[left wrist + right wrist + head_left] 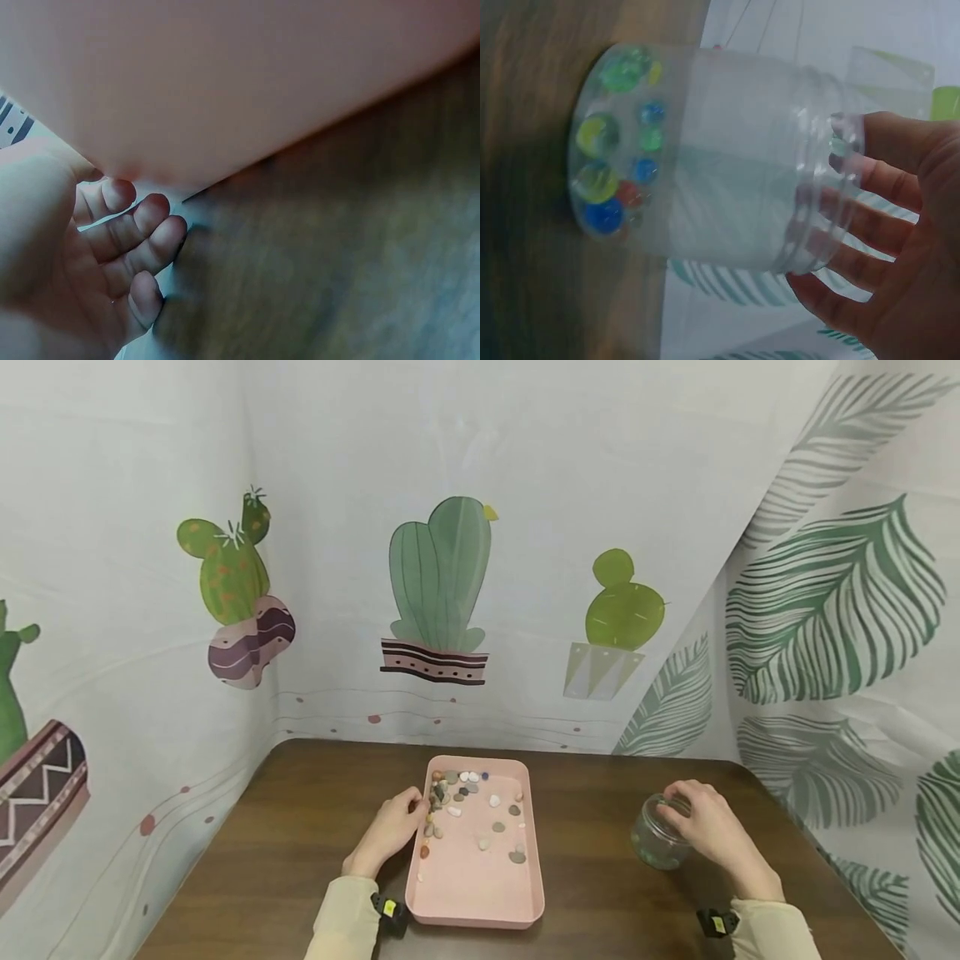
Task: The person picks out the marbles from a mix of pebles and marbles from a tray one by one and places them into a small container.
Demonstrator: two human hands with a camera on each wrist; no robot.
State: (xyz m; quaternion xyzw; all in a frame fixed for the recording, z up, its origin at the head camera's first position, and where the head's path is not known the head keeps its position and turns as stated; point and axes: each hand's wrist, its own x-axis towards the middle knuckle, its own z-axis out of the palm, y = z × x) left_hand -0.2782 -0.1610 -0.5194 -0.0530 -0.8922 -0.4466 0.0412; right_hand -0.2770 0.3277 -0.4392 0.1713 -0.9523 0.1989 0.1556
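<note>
Dark wood table (300, 827), cactus-print backdrop | pink tray (480, 893) centre, pebbles (465, 802) far end | left hand (390, 831) pinching pebble at tray's left rim | right hand (708, 827) gripping jar (656, 843) mouth, right of tray

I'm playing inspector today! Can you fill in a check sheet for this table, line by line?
Surface: brown wooden table, no spills seen.
Job's things: pink tray holding small stones; clear jar with coloured marbles at its bottom.
Clutter: nothing seen.
Grippers: left hand at the tray's left edge, fingers loosely curled; right hand grips the jar's rim.
Cables: nothing seen.
Surroundings: cactus-print curtain behind, leaf-print curtain on the right.
</note>
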